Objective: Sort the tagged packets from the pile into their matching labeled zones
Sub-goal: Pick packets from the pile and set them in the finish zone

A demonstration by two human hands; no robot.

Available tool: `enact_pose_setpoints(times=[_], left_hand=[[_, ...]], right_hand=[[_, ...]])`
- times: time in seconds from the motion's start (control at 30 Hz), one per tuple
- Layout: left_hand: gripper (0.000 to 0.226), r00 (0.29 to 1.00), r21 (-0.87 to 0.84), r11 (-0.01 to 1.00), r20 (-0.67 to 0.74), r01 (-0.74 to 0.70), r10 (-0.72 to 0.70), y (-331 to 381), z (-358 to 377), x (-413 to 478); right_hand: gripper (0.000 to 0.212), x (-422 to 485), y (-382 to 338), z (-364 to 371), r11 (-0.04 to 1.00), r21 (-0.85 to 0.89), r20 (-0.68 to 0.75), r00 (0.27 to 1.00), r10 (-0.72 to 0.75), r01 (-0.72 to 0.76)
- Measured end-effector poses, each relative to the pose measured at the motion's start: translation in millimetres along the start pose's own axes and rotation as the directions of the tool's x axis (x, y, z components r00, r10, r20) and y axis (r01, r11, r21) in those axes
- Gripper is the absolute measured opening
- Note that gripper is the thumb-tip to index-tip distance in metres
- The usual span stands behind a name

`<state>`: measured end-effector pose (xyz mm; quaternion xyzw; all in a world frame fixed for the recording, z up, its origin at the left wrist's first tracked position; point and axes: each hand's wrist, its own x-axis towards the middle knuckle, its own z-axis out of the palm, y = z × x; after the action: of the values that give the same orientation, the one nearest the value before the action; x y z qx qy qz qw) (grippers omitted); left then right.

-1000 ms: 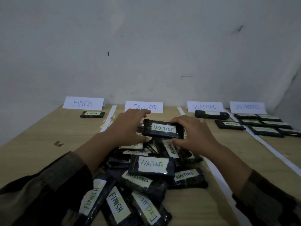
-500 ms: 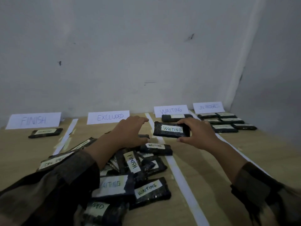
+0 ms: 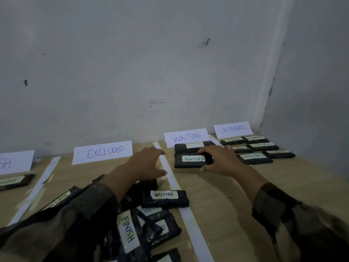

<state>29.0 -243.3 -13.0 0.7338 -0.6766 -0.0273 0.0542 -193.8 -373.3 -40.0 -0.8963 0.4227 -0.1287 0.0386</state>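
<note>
Head view: right hand [image 3: 222,161] grips right end of black plastic packet tagged WAITING [image 3: 188,160], thumb on near edge. Packet sits just in front of white paper WAITING sign [image 3: 186,137], against second black packet [image 3: 192,146] nearer sign. Left hand [image 3: 148,163], left of sign, fingers loosely spread, holds nothing, above pile of black tagged packets [image 3: 151,224] on wooden desk [image 3: 226,195].

Dark mottled long sleeves [image 3: 79,220], bare hands [image 3: 224,161].

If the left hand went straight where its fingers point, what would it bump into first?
Probably the WAITING packet that the right hand grips, just past the white tape strip; height is hard to judge.
</note>
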Motion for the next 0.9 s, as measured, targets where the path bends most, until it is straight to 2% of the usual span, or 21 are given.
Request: enact_pose_setpoints(times=[0.3,0.63,0.9], left_hand=[[0.066,0.994,-0.026,0.999,0.103,0.028,-0.025,-21.5,20.0,38.5],[0.063,0.992,-0.040,0.999,0.121,0.034,-0.029,-31.2,26.9,45.6],[0.061,0.996,-0.074,0.997,0.088,0.017,-0.010,-35.1,17.5,35.9]], right_hand=[[0.064,44.0,1.2,27.4,0.994,-0.106,0.114,0.993,-0.017,0.029],[0.061,60.5,0.3,31.5,0.988,-0.149,0.228,0.974,-0.007,0.042],[0.069,55.9,-8.5,23.0,0.989,-0.146,0.206,0.978,0.012,0.019]])
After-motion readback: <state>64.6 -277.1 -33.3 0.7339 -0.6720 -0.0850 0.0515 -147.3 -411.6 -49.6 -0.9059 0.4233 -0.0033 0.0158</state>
